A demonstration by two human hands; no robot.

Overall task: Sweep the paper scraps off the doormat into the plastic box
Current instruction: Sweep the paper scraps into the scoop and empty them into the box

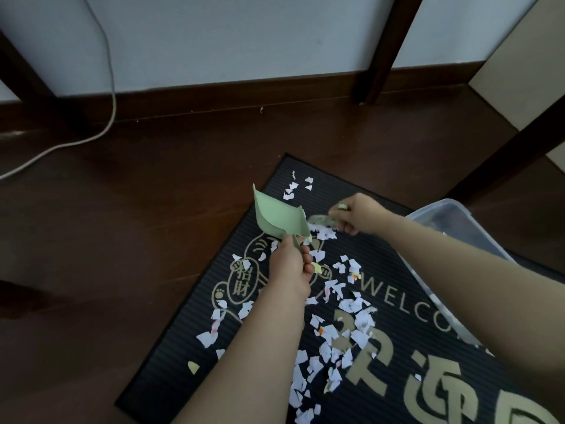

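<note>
A black ribbed doormat (397, 301) with gold "WELCOME" lettering lies on the floor, strewn with several white paper scraps (345, 328). My left hand (290, 267) grips the handle of a light green dustpan (278, 217), tilted up on its edge over the mat's far corner. My right hand (360, 214) holds a small brush (324, 223), blurred, its bristles at the scraps beside the dustpan's mouth. A clear plastic box (458, 221) stands on the mat's right side, partly hidden by my right forearm.
Dark wooden floor (122, 240) surrounds the mat. A white cable (107, 87) runs down the wall and across the floor at left. Dark furniture legs (379, 56) stand by the baseboard and at right. One yellowish scrap (193, 367) lies near the mat's left edge.
</note>
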